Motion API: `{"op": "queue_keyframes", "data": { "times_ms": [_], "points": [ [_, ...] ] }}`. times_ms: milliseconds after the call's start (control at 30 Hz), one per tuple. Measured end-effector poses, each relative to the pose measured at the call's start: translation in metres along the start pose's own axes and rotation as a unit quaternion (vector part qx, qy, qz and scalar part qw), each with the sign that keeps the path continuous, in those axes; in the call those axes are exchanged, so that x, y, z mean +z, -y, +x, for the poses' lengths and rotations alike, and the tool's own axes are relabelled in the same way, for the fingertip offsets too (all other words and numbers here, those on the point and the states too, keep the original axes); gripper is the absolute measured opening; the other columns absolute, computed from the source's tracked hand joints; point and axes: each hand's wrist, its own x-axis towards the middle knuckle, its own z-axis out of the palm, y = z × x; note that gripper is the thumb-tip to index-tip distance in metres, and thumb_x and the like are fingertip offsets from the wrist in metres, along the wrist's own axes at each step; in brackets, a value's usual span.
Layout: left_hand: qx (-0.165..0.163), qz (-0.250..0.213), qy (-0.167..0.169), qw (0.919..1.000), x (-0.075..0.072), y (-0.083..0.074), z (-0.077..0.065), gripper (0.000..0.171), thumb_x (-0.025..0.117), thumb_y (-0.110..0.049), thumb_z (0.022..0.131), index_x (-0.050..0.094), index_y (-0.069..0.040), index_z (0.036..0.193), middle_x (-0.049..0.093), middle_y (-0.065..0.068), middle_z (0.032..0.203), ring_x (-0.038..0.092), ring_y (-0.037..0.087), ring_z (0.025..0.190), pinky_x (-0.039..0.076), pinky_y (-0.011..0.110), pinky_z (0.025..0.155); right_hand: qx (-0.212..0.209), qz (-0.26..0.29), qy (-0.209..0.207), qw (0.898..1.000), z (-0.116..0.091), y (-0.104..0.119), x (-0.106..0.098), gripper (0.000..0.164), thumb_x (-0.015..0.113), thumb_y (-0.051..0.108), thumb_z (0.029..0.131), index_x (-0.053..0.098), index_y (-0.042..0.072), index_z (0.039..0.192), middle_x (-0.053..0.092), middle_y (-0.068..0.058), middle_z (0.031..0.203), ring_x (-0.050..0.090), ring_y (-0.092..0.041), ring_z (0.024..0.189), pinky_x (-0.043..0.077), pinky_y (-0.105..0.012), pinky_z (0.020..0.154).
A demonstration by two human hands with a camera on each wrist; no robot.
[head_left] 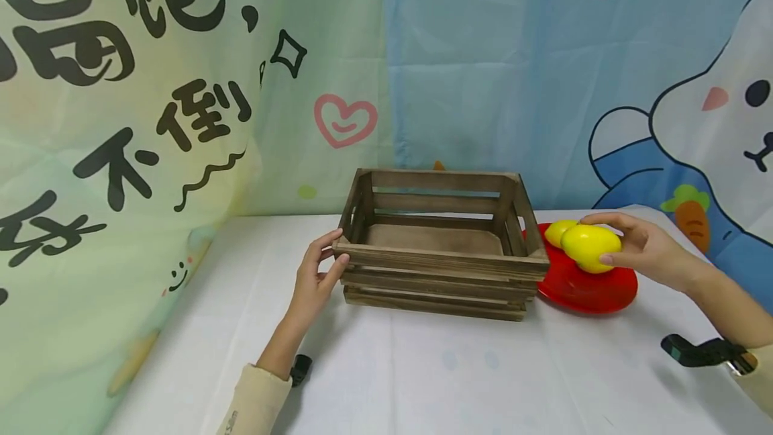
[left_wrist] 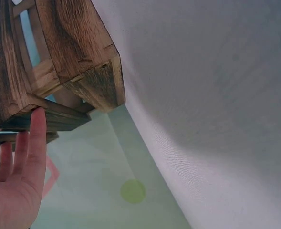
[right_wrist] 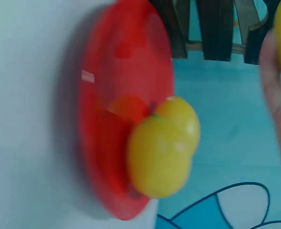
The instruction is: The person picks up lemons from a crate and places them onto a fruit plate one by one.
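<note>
A slatted brown wooden crate (head_left: 435, 262) stands in the middle of the table. My left hand (head_left: 315, 282) touches its near left corner, thumb at the front slat; in the left wrist view, straight fingers (left_wrist: 36, 138) meet the wood. At the right, my right hand (head_left: 649, 250) pinches a yellow lemon (head_left: 590, 248) between thumb and fingers, over a red plate (head_left: 594, 294). Two more lemons rest on the plate in the right wrist view, a near lemon (right_wrist: 157, 160) overlapping a farther lemon (right_wrist: 185, 119). The held lemon shows at that view's right edge.
A white cloth covers the table (head_left: 447, 368). Behind it hangs a printed curtain (head_left: 483, 86) with a rabbit and large lettering. The plate sits close by the crate's right end, partly hidden behind it. Black camera mounts (head_left: 700, 351) sit at the wrists.
</note>
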Motion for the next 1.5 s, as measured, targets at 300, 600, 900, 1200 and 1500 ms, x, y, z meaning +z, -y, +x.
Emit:
{"op": "queue_keyframes", "data": {
  "times_ms": [300,600,900,1200,1500],
  "points": [
    [0.007,-0.006,-0.005,1.0,-0.003,-0.001,0.003,0.046,0.062,-0.012,0.096,0.049,-0.016,0.14,0.049,0.012,0.139,0.054,0.037,0.12,0.054,0.031,0.072,0.186,-0.031,-0.09,0.978,-0.031,-0.025,0.017,0.048,0.064,0.018,0.096,0.045,0.027,0.14,0.041,0.019,0.131,0.053,-0.002,0.109,0.051,-0.014,0.078],
    [0.014,-0.013,-0.006,0.9998,0.0,0.001,0.001,0.044,0.061,-0.009,0.096,0.049,-0.014,0.139,0.049,0.015,0.137,0.055,0.037,0.119,0.055,0.028,0.071,0.253,-0.072,-0.108,0.959,-0.04,-0.028,0.032,0.057,0.066,0.034,0.094,0.041,0.028,0.145,0.013,-0.035,0.153,0.014,-0.06,0.133,0.033,-0.069,0.097],
    [0.01,-0.015,-0.003,0.9998,0.001,0.002,0.003,0.046,0.062,-0.007,0.096,0.048,-0.015,0.139,0.048,0.014,0.139,0.054,0.038,0.12,0.055,0.034,0.072,0.265,-0.087,-0.126,0.952,-0.046,-0.038,0.041,0.059,0.067,0.038,0.093,0.041,0.027,0.145,0.013,-0.037,0.153,0.019,-0.06,0.13,0.031,-0.073,0.096],
    [0.012,-0.004,-0.002,0.9999,0.004,0.003,0.004,0.044,0.06,-0.011,0.097,0.049,-0.017,0.14,0.049,0.014,0.138,0.054,0.039,0.12,0.055,0.034,0.072,0.259,-0.096,-0.132,0.952,-0.05,-0.04,0.043,0.06,0.068,0.036,0.093,0.041,0.025,0.146,0.013,-0.037,0.153,0.023,-0.059,0.129,0.037,-0.064,0.098],
    [-0.002,-0.002,-0.003,1.0,0.001,0.0,0.001,0.044,0.061,-0.013,0.097,0.049,-0.016,0.14,0.048,0.013,0.14,0.054,0.037,0.121,0.054,0.034,0.073,0.254,-0.116,-0.137,0.95,-0.051,-0.044,0.051,0.065,0.07,0.039,0.09,0.042,0.019,0.145,0.023,-0.036,0.15,0.025,-0.057,0.133,0.04,-0.01,0.091]
  ]
}}
